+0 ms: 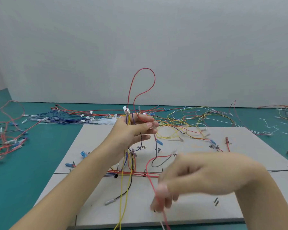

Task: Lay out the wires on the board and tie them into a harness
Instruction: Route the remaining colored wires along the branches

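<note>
now two hands: left hand [131, 130], right hand [198, 176].

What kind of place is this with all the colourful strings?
Probably a wire-harness workbench: a grey board with pegs and labels, loose wires heaped on a green table, and white cable ties.

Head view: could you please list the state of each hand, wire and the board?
left hand: raised, gripping wire bundle
right hand: blurred, pinching red wire
red loop: standing above left hand
white connector: atop held bundle
board: flat, partly wired
</note>
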`<state>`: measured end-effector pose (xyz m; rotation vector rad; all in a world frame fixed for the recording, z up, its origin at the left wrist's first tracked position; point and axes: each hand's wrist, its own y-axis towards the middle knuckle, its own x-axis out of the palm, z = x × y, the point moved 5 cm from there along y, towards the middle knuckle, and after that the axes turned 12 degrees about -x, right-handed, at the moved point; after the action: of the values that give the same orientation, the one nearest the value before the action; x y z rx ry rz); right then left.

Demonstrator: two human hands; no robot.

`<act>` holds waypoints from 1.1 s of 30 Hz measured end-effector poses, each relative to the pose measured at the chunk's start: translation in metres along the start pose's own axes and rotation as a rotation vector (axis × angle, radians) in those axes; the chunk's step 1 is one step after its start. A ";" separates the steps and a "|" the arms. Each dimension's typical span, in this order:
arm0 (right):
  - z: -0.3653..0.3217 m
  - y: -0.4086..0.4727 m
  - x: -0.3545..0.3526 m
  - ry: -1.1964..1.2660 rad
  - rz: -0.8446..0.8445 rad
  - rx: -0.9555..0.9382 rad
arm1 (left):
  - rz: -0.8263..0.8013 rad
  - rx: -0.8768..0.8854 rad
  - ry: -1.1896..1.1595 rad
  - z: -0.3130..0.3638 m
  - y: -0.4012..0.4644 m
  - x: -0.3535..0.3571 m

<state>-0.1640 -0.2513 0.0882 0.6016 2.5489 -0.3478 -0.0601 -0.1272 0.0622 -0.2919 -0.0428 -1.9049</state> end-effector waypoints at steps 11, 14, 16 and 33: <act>0.027 0.000 -0.049 -0.022 0.884 -0.039 | -0.183 0.021 -0.164 0.009 -0.011 0.012; 0.026 0.011 -0.041 -0.042 0.819 -0.112 | -0.198 0.001 -0.170 0.007 -0.011 0.012; 0.027 0.015 -0.037 0.104 0.771 -0.177 | -0.188 -0.010 -0.149 0.008 -0.010 0.010; 0.039 -0.016 -0.052 0.124 0.541 0.155 | -0.557 -0.175 -0.010 0.005 -0.021 0.024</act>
<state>-0.1151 -0.2968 0.0843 1.3653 2.3594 -0.3204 -0.0868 -0.1409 0.0745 -0.4414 0.0415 -2.4662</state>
